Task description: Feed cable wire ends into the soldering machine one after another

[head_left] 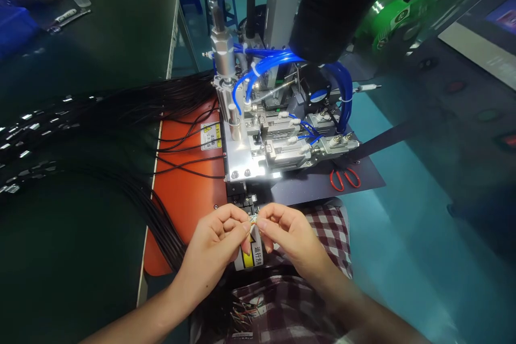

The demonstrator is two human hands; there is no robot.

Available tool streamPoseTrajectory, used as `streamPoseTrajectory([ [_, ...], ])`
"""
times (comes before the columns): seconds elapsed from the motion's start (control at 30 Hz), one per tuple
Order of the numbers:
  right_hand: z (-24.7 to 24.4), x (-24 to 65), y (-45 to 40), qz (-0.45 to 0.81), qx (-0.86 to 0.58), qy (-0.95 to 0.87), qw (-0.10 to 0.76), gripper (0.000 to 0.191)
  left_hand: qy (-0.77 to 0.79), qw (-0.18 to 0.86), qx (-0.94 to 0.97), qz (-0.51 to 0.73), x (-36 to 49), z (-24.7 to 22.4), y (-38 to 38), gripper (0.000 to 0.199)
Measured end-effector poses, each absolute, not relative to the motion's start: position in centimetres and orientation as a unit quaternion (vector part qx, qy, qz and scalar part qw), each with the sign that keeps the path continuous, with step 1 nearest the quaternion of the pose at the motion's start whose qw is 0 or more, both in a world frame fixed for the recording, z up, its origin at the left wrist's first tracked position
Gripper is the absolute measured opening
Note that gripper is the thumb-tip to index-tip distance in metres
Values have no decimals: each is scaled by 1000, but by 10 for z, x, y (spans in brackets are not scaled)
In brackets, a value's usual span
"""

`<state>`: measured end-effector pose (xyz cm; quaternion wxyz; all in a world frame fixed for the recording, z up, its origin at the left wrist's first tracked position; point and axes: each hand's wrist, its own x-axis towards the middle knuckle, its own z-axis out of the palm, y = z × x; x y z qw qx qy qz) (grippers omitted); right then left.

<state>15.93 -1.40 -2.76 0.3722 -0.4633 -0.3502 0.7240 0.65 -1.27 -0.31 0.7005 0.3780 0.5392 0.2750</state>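
In front of the machine, my left hand (221, 235) and my right hand (291, 232) meet with their fingertips almost together. Both pinch the ends of thin coloured wires (253, 220), which show as a small bit of white and orange between the fingers. Just beyond my fingertips is the black feed track (241, 193) of the machine, with a small pale connector-like piece (253, 198) on it. Under the hands a label with a yellow patch (247, 259) is partly covered. A bundle of stripped wire ends (244, 314) lies on my lap.
A metal crimping-type machine (245, 158) with blue air hoses (278, 56) stands ahead. Black cables (161, 228) run over the orange plate (189, 199) and dark table (80, 226) at left. Red-handled scissors (337, 180) lie right; a green reel (387, 11) hangs behind.
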Motion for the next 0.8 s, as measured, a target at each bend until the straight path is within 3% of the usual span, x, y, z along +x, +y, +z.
streamPoseTrajectory([
  [0.8,-25,161,-14,631,-521,-458,347,17,533,700,418,226,4,-4,-11,21],
])
